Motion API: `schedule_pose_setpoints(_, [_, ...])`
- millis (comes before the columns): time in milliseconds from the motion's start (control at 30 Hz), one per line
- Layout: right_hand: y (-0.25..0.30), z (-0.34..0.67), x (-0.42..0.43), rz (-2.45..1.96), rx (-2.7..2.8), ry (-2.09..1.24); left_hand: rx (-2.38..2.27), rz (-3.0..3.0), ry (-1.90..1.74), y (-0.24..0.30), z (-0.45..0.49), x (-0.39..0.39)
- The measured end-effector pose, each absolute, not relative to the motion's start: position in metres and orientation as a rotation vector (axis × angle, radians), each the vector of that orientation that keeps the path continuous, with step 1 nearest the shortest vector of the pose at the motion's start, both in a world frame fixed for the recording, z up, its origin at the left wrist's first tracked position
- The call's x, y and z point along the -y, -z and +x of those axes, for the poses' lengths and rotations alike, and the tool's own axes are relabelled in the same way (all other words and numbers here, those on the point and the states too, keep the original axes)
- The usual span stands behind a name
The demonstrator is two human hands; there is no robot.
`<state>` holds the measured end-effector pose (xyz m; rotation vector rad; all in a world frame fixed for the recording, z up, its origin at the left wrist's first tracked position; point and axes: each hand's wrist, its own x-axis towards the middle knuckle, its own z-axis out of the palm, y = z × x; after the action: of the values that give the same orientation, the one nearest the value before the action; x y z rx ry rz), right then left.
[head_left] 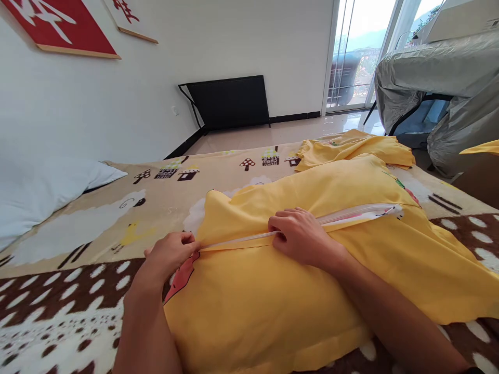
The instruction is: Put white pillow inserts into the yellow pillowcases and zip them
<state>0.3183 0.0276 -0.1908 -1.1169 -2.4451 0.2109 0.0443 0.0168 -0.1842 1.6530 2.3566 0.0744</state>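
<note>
A yellow pillowcase (265, 291) lies across the bed with a bulky filling inside. Its zipper (358, 212) runs across the upper side; right of my right hand it gapes and shows a white and pink lining or filling. My left hand (169, 252) pinches the pillowcase at the left end of the zipper, beside a red printed patch. Midway along the zipper, my right hand (298, 236) has its fingers curled and closed on the zipper line. Whether a slider is under those fingers is hidden.
A patterned blanket (218, 176) covers the bed. Another yellow cloth (351, 148) lies crumpled at the far edge, and a white pillow (42, 192) is at the left. Beyond stand a black folded frame (230, 104) and a plastic-covered piece of furniture (436, 67).
</note>
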Motion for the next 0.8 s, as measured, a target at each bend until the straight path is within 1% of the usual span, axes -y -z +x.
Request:
schedule_pose_setpoints(67, [0.189,0.319,-0.026,-1.058,2.427,-0.161,-2.356,1.61,0.035,0.185,0.043,-0.018])
schedule_pose_setpoints(100, [0.188,0.319,-0.025,-1.009,2.419,-0.12,-2.365,1.635,0.03,0.185,0.044,-0.018])
schedule_pose_setpoints(133, [0.187,0.319,-0.024,-0.958,2.419,-0.075,-2.355,1.704,-0.047,0.185,0.046,-0.018])
schedule_pose_setpoints(200, [0.187,0.319,-0.023,-0.888,2.441,0.002,-2.242,1.838,-0.326,0.183,0.052,-0.015])
schedule_pose_setpoints(267, [0.189,0.319,-0.024,-0.88,2.469,0.054,-1.999,1.923,-0.551,0.18,0.06,-0.011])
schedule_pose_setpoints(300, [0.19,0.318,-0.024,-0.891,2.479,0.079,-1.87,1.95,-0.579,0.179,0.065,-0.009])
schedule_pose_setpoints(400, [0.193,0.318,-0.025,-0.912,2.486,0.184,-1.609,1.987,-0.506,0.178,0.077,-0.007])
schedule_pose_setpoints(500, [0.195,0.317,-0.025,-0.894,2.471,0.301,-1.502,1.939,-0.468,0.181,0.083,-0.009])
schedule_pose_setpoints(600, [0.196,0.317,-0.025,-0.897,2.43,0.371,-1.486,1.905,-0.536,0.184,0.083,-0.011])
schedule_pose_setpoints(800, [0.195,0.316,-0.024,-0.934,2.401,0.378,-1.517,1.833,-0.603,0.187,0.083,-0.011])
